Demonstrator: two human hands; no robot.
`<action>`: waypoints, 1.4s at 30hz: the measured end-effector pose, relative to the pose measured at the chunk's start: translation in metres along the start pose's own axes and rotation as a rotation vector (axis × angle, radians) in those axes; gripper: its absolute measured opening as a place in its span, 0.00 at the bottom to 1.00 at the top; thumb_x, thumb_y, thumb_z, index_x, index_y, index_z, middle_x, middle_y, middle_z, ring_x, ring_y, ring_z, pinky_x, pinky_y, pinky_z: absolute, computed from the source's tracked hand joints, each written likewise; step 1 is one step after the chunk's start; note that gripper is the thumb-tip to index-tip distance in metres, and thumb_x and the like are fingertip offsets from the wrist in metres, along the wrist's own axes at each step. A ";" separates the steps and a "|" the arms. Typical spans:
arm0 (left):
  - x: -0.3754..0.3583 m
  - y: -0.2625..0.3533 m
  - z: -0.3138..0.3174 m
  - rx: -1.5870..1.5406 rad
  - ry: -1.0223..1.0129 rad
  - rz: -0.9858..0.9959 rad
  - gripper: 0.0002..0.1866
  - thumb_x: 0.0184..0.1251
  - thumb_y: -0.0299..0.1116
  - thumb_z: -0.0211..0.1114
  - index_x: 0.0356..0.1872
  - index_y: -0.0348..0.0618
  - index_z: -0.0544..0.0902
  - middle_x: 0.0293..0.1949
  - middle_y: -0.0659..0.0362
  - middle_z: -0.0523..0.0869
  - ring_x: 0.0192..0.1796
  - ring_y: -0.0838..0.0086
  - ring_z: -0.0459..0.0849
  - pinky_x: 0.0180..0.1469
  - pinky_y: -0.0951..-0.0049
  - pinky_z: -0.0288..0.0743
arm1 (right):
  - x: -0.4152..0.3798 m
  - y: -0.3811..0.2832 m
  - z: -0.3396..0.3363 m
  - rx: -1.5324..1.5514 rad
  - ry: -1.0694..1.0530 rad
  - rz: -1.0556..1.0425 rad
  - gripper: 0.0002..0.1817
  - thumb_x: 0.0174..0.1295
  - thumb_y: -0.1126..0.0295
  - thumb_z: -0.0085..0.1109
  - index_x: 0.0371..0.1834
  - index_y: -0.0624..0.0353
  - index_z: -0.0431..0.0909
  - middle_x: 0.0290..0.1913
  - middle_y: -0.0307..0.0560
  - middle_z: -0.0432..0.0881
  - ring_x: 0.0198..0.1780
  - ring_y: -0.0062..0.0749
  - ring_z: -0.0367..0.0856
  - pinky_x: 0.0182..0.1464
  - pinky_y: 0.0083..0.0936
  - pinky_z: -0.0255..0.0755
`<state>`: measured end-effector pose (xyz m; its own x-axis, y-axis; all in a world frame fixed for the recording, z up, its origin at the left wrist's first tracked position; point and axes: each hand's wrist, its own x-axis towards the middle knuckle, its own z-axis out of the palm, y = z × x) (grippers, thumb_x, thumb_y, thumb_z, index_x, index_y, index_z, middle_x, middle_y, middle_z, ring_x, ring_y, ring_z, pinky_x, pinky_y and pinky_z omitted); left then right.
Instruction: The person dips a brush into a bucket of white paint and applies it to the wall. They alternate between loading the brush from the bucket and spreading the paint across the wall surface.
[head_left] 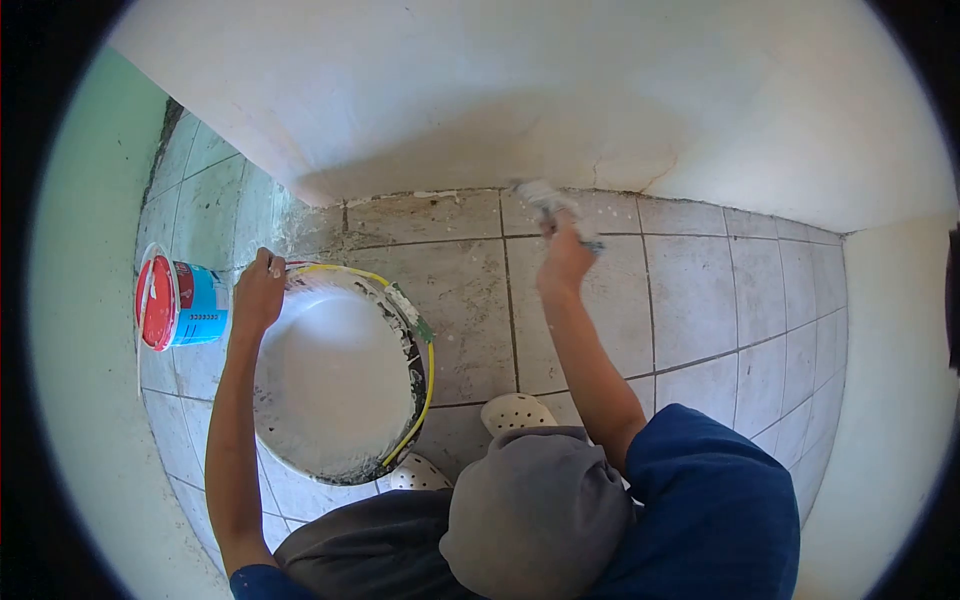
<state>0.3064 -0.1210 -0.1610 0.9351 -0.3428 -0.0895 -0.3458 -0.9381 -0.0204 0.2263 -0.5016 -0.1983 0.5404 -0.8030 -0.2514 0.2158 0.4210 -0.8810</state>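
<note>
My left hand (260, 290) is closed on the far left rim of a large round bucket (418, 372) of white, paint-like liquid (335, 365). A yellow tube or cord (430, 390) curves round the bucket's right side, with a green and white piece on it. Out over the tiles, close to the foot of the wall (500, 120), my right hand (567, 240) grips a brush-like tool (540, 198) smeared with white. Motion blurs the tool, and whether it touches the wall or floor cannot be made out.
A blue and red tub (200, 305) lies or leans left of the bucket. Tiled floor (590, 340) spreads to the right. A green wall (90, 300) rises at the left, a pale one (885, 350) at the right. Cream perforated clogs (515, 412) are beside the bucket.
</note>
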 end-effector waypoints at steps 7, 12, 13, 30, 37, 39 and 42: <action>0.001 -0.001 0.005 -0.053 -0.007 -0.026 0.12 0.64 0.36 0.45 0.34 0.37 0.72 0.38 0.43 0.77 0.40 0.48 0.78 0.43 0.51 0.70 | 0.019 0.145 0.031 -0.264 0.021 -0.068 0.10 0.55 0.72 0.59 0.34 0.70 0.75 0.34 0.44 0.80 0.32 0.27 0.79 0.35 0.21 0.73; 0.000 0.007 -0.006 -0.308 0.051 -0.240 0.18 0.64 0.43 0.44 0.35 0.35 0.72 0.33 0.37 0.79 0.39 0.43 0.77 0.45 0.49 0.67 | 0.000 0.068 0.091 -0.115 -0.034 -0.020 0.08 0.56 0.74 0.57 0.36 0.67 0.74 0.37 0.45 0.78 0.36 0.24 0.78 0.35 0.17 0.72; 0.004 -0.011 0.018 -0.210 0.033 -0.141 0.19 0.64 0.43 0.44 0.36 0.34 0.72 0.34 0.37 0.79 0.40 0.44 0.78 0.46 0.50 0.68 | -0.012 0.033 0.095 -0.046 -0.185 0.067 0.08 0.56 0.74 0.57 0.36 0.66 0.74 0.37 0.45 0.78 0.37 0.24 0.78 0.36 0.17 0.72; -0.007 0.020 -0.024 -0.115 -0.067 -0.122 0.15 0.65 0.39 0.44 0.38 0.40 0.76 0.38 0.44 0.77 0.42 0.50 0.78 0.48 0.51 0.70 | -0.033 0.150 0.101 -0.150 -0.144 0.057 0.05 0.55 0.76 0.55 0.33 0.64 0.77 0.31 0.44 0.80 0.31 0.26 0.80 0.35 0.16 0.73; 0.001 0.013 -0.014 -0.299 -0.020 -0.358 0.18 0.63 0.43 0.45 0.39 0.36 0.72 0.36 0.41 0.80 0.43 0.47 0.78 0.48 0.49 0.67 | -0.083 0.009 0.170 0.199 -0.349 0.202 0.08 0.54 0.77 0.57 0.37 0.67 0.75 0.35 0.47 0.79 0.35 0.29 0.80 0.36 0.17 0.77; -0.002 0.016 -0.011 -0.299 -0.015 -0.372 0.17 0.63 0.43 0.45 0.38 0.37 0.72 0.35 0.42 0.80 0.42 0.48 0.78 0.47 0.50 0.67 | -0.087 -0.002 0.157 0.201 -0.409 0.197 0.10 0.54 0.76 0.57 0.39 0.67 0.74 0.36 0.47 0.78 0.35 0.29 0.79 0.36 0.19 0.78; -0.001 0.014 -0.012 -0.310 -0.013 -0.381 0.19 0.63 0.44 0.46 0.40 0.36 0.72 0.37 0.41 0.80 0.44 0.47 0.78 0.48 0.49 0.67 | -0.080 0.021 0.142 0.034 -0.501 0.252 0.10 0.54 0.76 0.57 0.40 0.65 0.74 0.36 0.47 0.78 0.36 0.30 0.79 0.37 0.21 0.79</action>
<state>0.3017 -0.1347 -0.1490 0.9890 0.0268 -0.1456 0.0620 -0.9681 0.2428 0.3029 -0.3693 -0.1398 0.8970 -0.3810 -0.2241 0.0518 0.5941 -0.8027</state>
